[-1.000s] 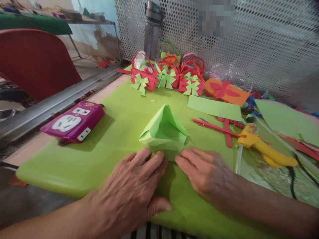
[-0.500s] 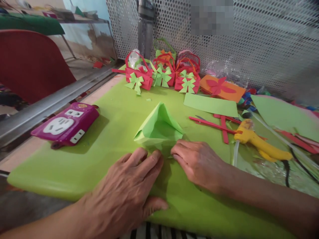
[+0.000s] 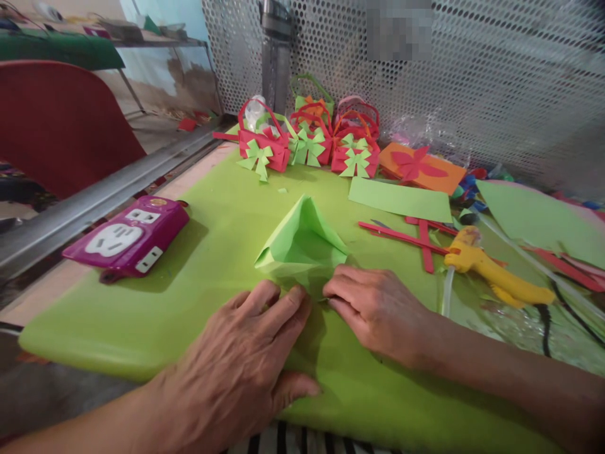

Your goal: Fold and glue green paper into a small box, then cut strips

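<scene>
Folded light-green paper form point(image 3: 302, 243), peaked at the far end and hollow in the middle, sits at the centre of a glossy green sheet-covered tabletop point(image 3: 208, 321), directly ahead of the person's two hands. Left hand point(image 3: 250, 340) lies back upward, fingertips at the form's near edge; fingers bent and close together, thumb spread well away from them, resting on the cover. Right hand point(image 3: 373, 309) at the form's near right corner; fingers curled narrow, thumb tucked near the fingertips. Cannot tell whether paper is pinched between them.

Left of the form, well apart: purple plastic power strip point(image 3: 165, 236) with white sockets. Right: thin red paper strips point(image 3: 397, 236), some crossing, and beside them a yellow glue gun point(image 3: 501, 271) with a dark cord. Beyond the strips, a pale-green paper rectangle point(image 3: 401, 200); behind it an orange paper rectangle point(image 3: 444, 180) bearing a red paper cut-out point(image 3: 416, 165).

Far side: cluster of small handled paper baskets point(image 3: 278, 154), mostly red, the front ones with green bows. Tall grey bottle point(image 3: 276, 72) behind, against a perforated metal panel point(image 3: 496, 82).
</scene>
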Motion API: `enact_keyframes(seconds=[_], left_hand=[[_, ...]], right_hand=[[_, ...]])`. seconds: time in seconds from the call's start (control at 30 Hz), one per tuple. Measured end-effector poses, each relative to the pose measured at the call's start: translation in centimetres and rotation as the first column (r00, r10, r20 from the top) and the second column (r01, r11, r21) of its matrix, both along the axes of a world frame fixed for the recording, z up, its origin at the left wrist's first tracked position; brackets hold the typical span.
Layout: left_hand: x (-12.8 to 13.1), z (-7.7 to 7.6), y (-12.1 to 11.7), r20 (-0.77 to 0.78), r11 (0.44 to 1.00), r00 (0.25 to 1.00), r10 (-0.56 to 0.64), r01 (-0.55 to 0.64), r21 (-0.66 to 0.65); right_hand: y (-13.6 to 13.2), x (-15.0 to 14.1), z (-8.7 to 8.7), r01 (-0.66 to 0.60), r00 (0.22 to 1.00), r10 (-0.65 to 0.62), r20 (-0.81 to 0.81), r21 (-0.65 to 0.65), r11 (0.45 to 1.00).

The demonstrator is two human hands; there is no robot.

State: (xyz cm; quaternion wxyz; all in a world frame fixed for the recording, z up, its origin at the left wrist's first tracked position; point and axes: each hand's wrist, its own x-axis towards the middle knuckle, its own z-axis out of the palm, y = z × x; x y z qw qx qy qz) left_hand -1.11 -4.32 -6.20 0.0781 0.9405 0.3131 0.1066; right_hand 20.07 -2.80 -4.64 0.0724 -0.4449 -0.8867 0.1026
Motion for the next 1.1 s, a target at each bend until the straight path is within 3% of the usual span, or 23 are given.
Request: enact_keyframes(seconds=[0.47,1.1], left_hand=[[0.0,0.3,0.1,0.001,1.000,1.000,0.000,-0.001,0.032],[0.3,-0.1,-0.2,0.014,0.999,1.000,0.014,-0.014,0.040]], right_hand=[[0.4,-0.9,-0.3,0.147,0.989,-0.147,0.016,0.025,0.989],[0.6,-1.1,-0.4,0.187,0.982,-0.188,0.021,0.044,0.981]])
